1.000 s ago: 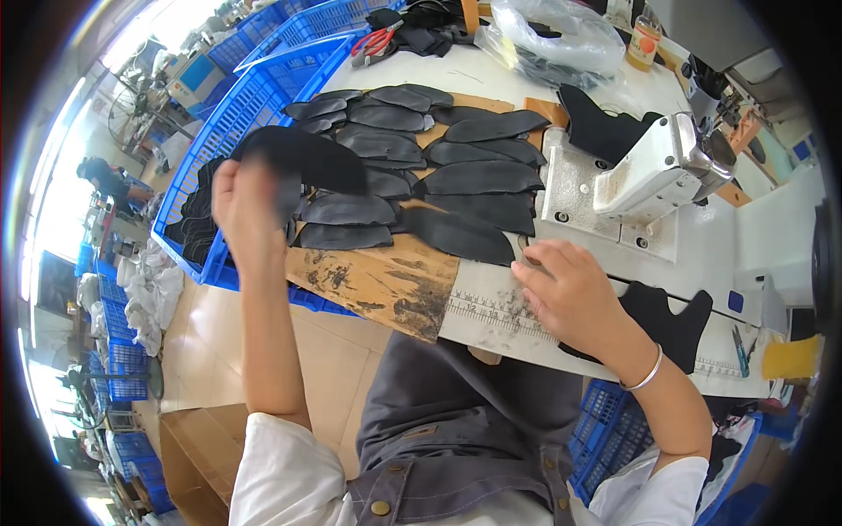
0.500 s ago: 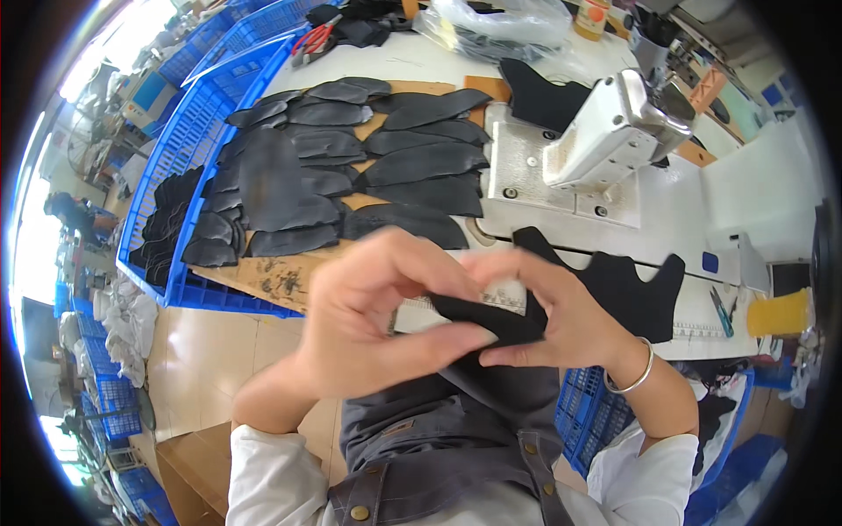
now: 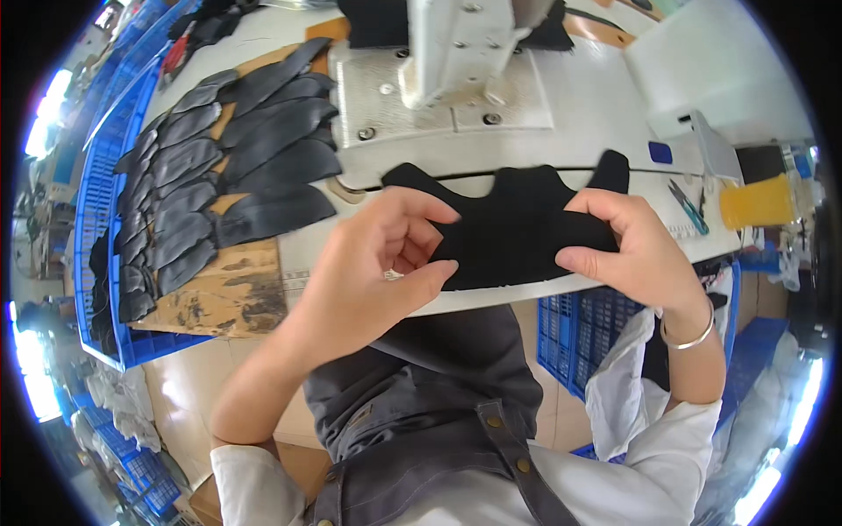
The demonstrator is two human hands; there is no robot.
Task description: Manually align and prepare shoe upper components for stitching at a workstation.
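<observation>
Head view: nearest, the dark apron (image 3: 421,377) and white sleeves fill the lower edge, with the forearms rising from them. Just beyond the apron, the white tabletop (image 3: 579,131) ends in a curved front edge, and the black notched piece (image 3: 513,232) lies close along it, straight side toward the person, notches facing away. Bare white surface runs between this piece and the machine (image 3: 456,53), and rightward to the teal-handled snips (image 3: 691,210). Leftward, a stained wooden board (image 3: 232,285) carries overlapping dark leaf-shaped pieces (image 3: 281,123), with a blue crate (image 3: 88,289) alongside.

Fingers cover both ends of the notched piece; whether anything lies beneath it is hard to tell. The machine's top is cut off by the upper edge.

The left hand (image 3: 360,263) and right hand (image 3: 636,250) are well apart, one at each end, thumbs and forefingers spread in C-shapes, touching the cloth; whether they pinch it, I cannot tell.
</observation>
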